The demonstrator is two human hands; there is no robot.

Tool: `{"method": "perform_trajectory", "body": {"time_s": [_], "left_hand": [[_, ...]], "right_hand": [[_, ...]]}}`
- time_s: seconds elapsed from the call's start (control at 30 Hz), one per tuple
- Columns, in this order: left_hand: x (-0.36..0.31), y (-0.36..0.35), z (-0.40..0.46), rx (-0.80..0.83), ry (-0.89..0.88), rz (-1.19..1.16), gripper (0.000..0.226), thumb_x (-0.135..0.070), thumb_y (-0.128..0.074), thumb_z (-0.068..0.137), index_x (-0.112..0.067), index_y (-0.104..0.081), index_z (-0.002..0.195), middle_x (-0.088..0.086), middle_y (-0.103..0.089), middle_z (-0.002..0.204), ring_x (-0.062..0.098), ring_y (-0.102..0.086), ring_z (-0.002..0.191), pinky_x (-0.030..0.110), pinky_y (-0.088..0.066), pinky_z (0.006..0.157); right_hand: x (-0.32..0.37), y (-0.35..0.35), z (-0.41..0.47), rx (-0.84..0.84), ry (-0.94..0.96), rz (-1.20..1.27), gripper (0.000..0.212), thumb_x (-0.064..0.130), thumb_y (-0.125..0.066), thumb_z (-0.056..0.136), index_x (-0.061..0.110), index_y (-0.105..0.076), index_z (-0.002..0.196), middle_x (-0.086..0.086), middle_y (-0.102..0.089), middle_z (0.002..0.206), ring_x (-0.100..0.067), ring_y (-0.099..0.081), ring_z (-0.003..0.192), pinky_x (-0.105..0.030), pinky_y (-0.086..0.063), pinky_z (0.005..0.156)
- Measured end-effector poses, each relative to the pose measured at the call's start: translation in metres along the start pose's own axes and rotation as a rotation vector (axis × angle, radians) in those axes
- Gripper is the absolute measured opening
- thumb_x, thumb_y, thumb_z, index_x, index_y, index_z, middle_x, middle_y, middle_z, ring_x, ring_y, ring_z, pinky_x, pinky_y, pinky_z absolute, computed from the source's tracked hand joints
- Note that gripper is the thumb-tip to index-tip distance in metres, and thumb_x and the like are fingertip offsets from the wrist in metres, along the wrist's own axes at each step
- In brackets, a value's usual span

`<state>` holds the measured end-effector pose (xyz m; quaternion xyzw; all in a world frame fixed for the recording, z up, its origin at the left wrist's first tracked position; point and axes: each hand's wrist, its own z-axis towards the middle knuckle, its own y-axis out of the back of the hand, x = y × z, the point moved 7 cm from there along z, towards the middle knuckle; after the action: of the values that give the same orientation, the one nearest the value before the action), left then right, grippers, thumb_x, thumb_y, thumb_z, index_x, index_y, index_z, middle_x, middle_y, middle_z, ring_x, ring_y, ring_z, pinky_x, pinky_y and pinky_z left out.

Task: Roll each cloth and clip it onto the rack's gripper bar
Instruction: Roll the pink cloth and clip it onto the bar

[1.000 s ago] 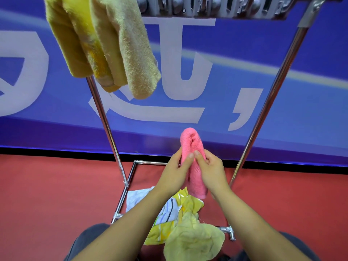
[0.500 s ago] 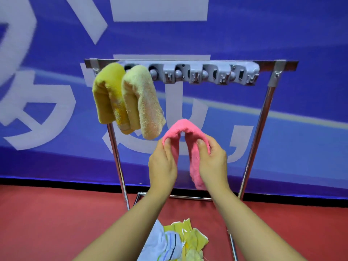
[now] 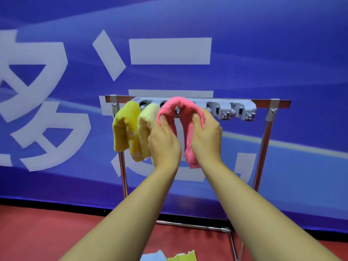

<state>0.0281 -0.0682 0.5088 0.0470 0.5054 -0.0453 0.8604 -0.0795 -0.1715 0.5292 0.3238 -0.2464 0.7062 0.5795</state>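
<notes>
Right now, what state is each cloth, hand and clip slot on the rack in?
pink cloth: rolled, bent over the gripper bar, held by both hands
left hand: gripping its left end
right hand: gripping its right end
yellow cloth: hanging from the bar
pale yellow cloth: hanging beside it
two right slots: empty

The cloth (image 3: 181,110) bent over the bar (image 3: 222,110) is plain pink, the one (image 3: 126,129) at the far left is mustard yellow, and the one (image 3: 146,129) between them is pale cream-yellow. The bar is light grey, the rack (image 3: 263,147) is shiny silver, and its top rail shows reddish brown at the ends. The banner (image 3: 263,53) behind is blue with large white characters and paler blue streaks, the floor (image 3: 47,232) is red, and scraps of light blue cloth (image 3: 156,256) and yellow-green cloth (image 3: 183,257) show at the bottom edge.
</notes>
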Motion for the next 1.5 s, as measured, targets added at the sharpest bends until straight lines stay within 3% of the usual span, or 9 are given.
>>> {"method": "perform_trajectory", "body": {"time_s": [0.13,0.3,0.5,0.73,0.93,1.03,1.2,1.4,1.5], "left_hand": [[-0.002,-0.006,0.012,0.017,0.003,0.059,0.05,-0.043,-0.023,0.11,-0.019,-0.054,0.141,0.012,-0.062,0.134,0.036,-0.057,0.12,0.038,-0.04,0.091],[0.008,-0.009,0.02,0.052,-0.009,0.077,0.045,-0.039,-0.025,0.111,-0.019,-0.053,0.141,0.015,-0.059,0.132,0.039,-0.057,0.118,0.038,-0.038,0.087],[0.046,-0.03,0.019,0.221,-0.115,-0.055,0.046,-0.046,-0.025,0.108,-0.026,-0.062,0.125,-0.001,-0.067,0.119,0.022,-0.061,0.115,0.045,-0.047,0.1],[0.081,-0.051,0.004,0.498,-0.033,-0.198,0.048,-0.067,-0.035,0.097,-0.042,-0.056,0.132,-0.011,-0.065,0.13,0.009,-0.06,0.126,0.045,-0.044,0.112],[0.119,-0.047,-0.023,0.657,0.023,-0.189,0.05,-0.058,-0.036,0.105,-0.032,-0.049,0.145,-0.021,-0.055,0.145,-0.005,-0.046,0.137,0.036,-0.033,0.12],[0.17,-0.044,-0.05,0.725,0.094,-0.042,0.042,-0.046,-0.039,0.107,-0.034,-0.04,0.148,-0.029,-0.042,0.149,-0.022,-0.035,0.132,0.025,-0.023,0.121],[0.279,-0.049,-0.121,0.908,0.196,0.258,0.062,-0.045,-0.045,0.105,-0.019,-0.031,0.159,-0.004,-0.033,0.164,0.01,-0.033,0.149,0.018,-0.022,0.114],[0.41,-0.067,-0.209,1.042,0.392,0.432,0.057,-0.039,-0.047,0.106,-0.011,-0.037,0.155,0.007,-0.04,0.161,0.018,-0.035,0.148,0.017,-0.021,0.11],[0.462,-0.069,-0.242,1.086,0.461,0.51,0.054,-0.036,-0.047,0.107,-0.008,-0.04,0.152,0.007,-0.045,0.157,0.02,-0.04,0.145,0.018,-0.025,0.107]], "right_hand": [[-0.009,-0.008,0.014,0.035,-0.014,-0.074,0.03,0.031,-0.047,0.1,0.03,-0.068,0.122,0.002,-0.075,0.106,-0.025,-0.067,0.1,-0.043,-0.055,0.085],[-0.026,-0.018,0.017,0.147,-0.056,-0.14,0.026,0.031,-0.049,0.101,0.03,-0.067,0.12,0.0,-0.075,0.107,-0.026,-0.066,0.101,-0.043,-0.054,0.084],[-0.051,-0.025,-0.003,0.223,-0.073,-0.122,0.028,0.022,-0.05,0.101,0.033,-0.067,0.12,0.006,-0.075,0.104,-0.02,-0.067,0.099,-0.035,-0.052,0.083],[-0.08,-0.043,-0.027,0.494,-0.08,-0.074,0.042,0.045,-0.05,0.1,0.042,-0.047,0.143,0.017,-0.068,0.126,-0.007,-0.064,0.115,-0.038,-0.052,0.101],[-0.119,-0.015,-0.045,0.504,-0.114,-0.107,0.044,0.043,-0.046,0.105,0.04,-0.042,0.149,0.026,-0.057,0.134,-0.002,-0.057,0.122,-0.026,-0.044,0.103],[-0.176,0.001,-0.077,0.524,-0.188,-0.245,0.051,0.045,-0.045,0.104,0.032,-0.038,0.154,0.012,-0.051,0.149,-0.009,-0.049,0.137,-0.033,-0.04,0.113],[-0.292,0.022,-0.168,0.776,-0.362,-0.515,0.057,0.042,-0.049,0.104,0.023,-0.035,0.156,0.001,-0.036,0.162,-0.015,-0.033,0.149,-0.032,-0.027,0.12],[-0.423,0.045,-0.289,1.045,-0.543,-0.652,0.054,0.035,-0.051,0.104,0.018,-0.039,0.154,-0.005,-0.037,0.161,-0.018,-0.032,0.15,-0.028,-0.024,0.119],[-0.468,0.056,-0.337,1.125,-0.633,-0.675,0.053,0.033,-0.052,0.103,0.02,-0.042,0.152,-0.003,-0.045,0.156,-0.021,-0.041,0.143,-0.03,-0.032,0.115]]}}
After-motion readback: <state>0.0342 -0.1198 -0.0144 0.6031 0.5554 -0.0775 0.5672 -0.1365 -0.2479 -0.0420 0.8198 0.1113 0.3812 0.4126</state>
